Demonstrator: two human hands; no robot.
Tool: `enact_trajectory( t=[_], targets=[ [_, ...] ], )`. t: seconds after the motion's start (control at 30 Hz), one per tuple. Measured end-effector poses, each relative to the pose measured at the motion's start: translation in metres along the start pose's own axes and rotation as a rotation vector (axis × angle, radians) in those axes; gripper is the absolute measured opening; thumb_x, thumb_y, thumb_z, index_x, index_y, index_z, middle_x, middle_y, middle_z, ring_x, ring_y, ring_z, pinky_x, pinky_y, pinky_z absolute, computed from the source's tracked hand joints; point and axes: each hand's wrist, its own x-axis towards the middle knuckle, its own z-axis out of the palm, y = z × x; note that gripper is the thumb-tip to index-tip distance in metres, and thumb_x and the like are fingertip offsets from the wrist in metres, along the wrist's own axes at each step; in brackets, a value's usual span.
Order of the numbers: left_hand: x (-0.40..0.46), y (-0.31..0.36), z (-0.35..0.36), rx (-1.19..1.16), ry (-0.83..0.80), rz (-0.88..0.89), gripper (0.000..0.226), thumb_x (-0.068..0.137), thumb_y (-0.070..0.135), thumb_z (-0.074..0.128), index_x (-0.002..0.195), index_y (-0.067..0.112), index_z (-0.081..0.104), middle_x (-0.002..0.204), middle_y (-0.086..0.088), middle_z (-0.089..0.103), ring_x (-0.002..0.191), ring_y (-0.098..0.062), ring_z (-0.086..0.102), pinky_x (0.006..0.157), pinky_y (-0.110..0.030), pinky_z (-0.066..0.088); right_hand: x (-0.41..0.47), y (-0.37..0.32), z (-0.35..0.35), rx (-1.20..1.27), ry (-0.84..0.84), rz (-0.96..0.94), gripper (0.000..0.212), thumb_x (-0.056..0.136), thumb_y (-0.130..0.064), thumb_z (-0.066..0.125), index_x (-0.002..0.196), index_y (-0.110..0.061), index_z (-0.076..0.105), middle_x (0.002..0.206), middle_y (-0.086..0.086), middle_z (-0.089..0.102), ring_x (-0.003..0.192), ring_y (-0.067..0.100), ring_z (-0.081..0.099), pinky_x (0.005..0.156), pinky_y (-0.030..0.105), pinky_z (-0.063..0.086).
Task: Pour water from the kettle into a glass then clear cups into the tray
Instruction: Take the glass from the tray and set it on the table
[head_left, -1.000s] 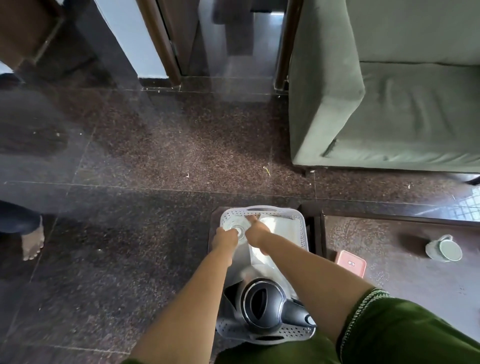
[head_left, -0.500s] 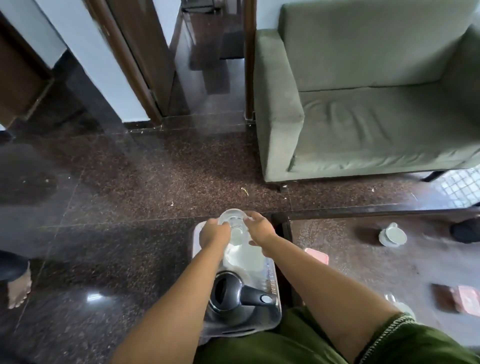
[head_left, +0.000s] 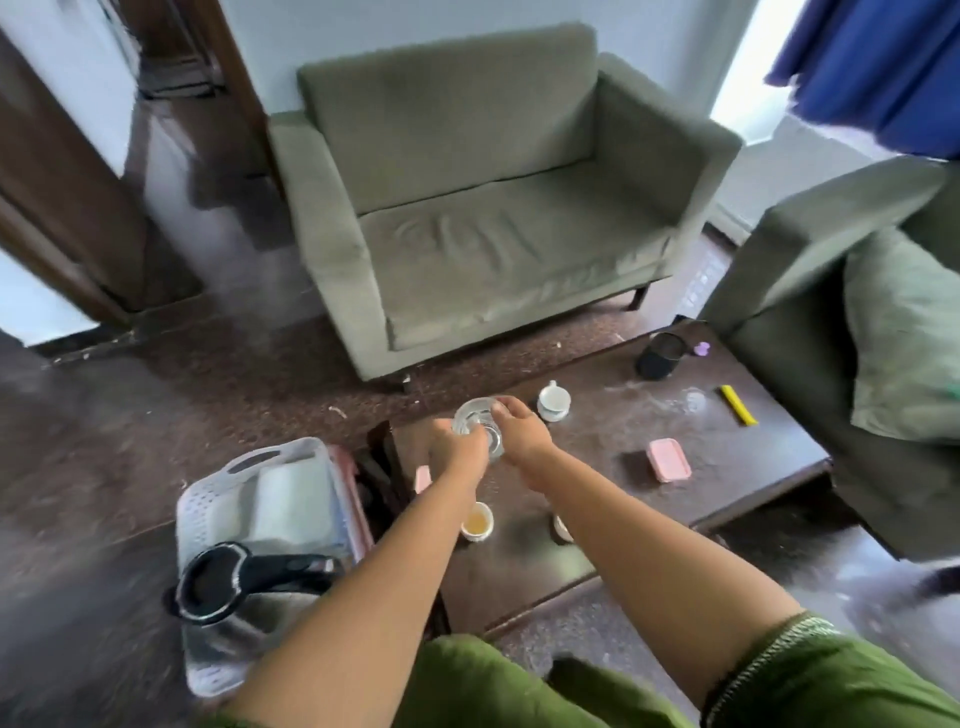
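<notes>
Green sofa (head_left: 498, 208), dark floor (head_left: 104, 441), blue curtain (head_left: 878, 67)

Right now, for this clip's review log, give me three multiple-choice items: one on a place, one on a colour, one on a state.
1. Where does the kettle stand?
A. in the white tray
B. on the sofa
C. on the dark table

2. What colour is the lidded box on the table?
A. blue
B. pink
C. black

3. How is the glass held?
A. left alone
B. resting on the floor
C. by both hands

Answers: 1 A, its base sits inside the tray wall; 2 B, plainly pink; 3 C, left hand and right both grip it.
</notes>
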Motion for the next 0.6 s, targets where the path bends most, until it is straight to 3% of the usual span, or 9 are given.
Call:
enact_trajectory(
  t=[0.1, 0.2, 0.27, 0.4, 0.5, 0.6],
  targets=[
    [-0.035, 0.007, 0.055, 0.032, -0.095, -0.001, 0.027, 0.085, 0.027, 0.057, 0.108, 0.015, 0.049, 0.108, -0.010, 0.063, 0.096, -0.030, 0.062, 0.079, -0.035, 0.052, -0.004, 0.017, -0.064, -0.090, 0.079, -0.003, 0.035, 0.100, -0.036, 0.040, 0.131, -0.029, 0.053, 0.121, 0.006, 0.063, 0.110, 0.028, 0.061, 0.094, 0.040, 0.051],
    [-0.055, 0.008, 0.095, 0.041, -0.120, 0.034, 0.026, 0.083, 0.030, 0.061, 0.103, 0.016, 0.050, 0.107, -0.011, 0.064, 0.098, -0.030, 0.062, 0.082, -0.037, 0.052, -0.006, 0.032, -0.114, -0.094, 0.123, 0.015, 0.036, 0.099, -0.036, 0.041, 0.130, -0.027, 0.055, 0.123, 0.007, 0.064, 0.109, 0.029, 0.062, 0.096, 0.044, 0.052],
    [-0.061, 0.006, 0.116, 0.027, -0.153, 0.046, 0.022, 0.083, 0.032, 0.062, 0.092, 0.020, 0.046, 0.104, -0.010, 0.063, 0.097, -0.030, 0.062, 0.082, -0.038, 0.052, -0.003, 0.042, -0.137, -0.074, 0.150, 0.039, 0.032, 0.098, -0.035, 0.043, 0.124, -0.026, 0.058, 0.117, 0.009, 0.067, 0.103, 0.030, 0.065, 0.085, 0.042, 0.055],
    [-0.058, 0.003, 0.151, -0.031, -0.236, 0.054, 0.020, 0.075, 0.028, 0.062, 0.080, 0.023, 0.044, 0.098, -0.007, 0.065, 0.089, -0.027, 0.062, 0.079, -0.039, 0.052, 0.003, 0.057, -0.167, -0.016, 0.190, 0.106, 0.029, 0.099, -0.037, 0.043, 0.122, -0.024, 0.054, 0.101, 0.008, 0.065, 0.079, 0.023, 0.059, 0.056, 0.032, 0.047],
    [-0.037, -0.002, 0.178, 0.005, -0.293, 0.022, 0.019, 0.071, 0.029, 0.061, 0.083, 0.025, 0.047, 0.098, -0.006, 0.065, 0.084, -0.023, 0.059, 0.076, -0.036, 0.049, 0.029, 0.070, -0.180, 0.032, 0.180, 0.162, 0.022, 0.101, -0.034, 0.041, 0.119, -0.027, 0.050, 0.088, 0.002, 0.058, 0.073, 0.020, 0.057, 0.051, 0.029, 0.047],
    [-0.016, -0.009, 0.202, 0.031, -0.365, -0.011, 0.022, 0.065, 0.030, 0.059, 0.083, 0.025, 0.048, 0.102, -0.009, 0.065, 0.087, -0.026, 0.057, 0.080, -0.037, 0.047, 0.059, 0.083, -0.193, 0.070, 0.157, 0.227, 0.030, 0.102, -0.032, 0.039, 0.126, -0.020, 0.052, 0.100, 0.006, 0.060, 0.088, 0.025, 0.062, 0.055, 0.030, 0.052]
  ],
)
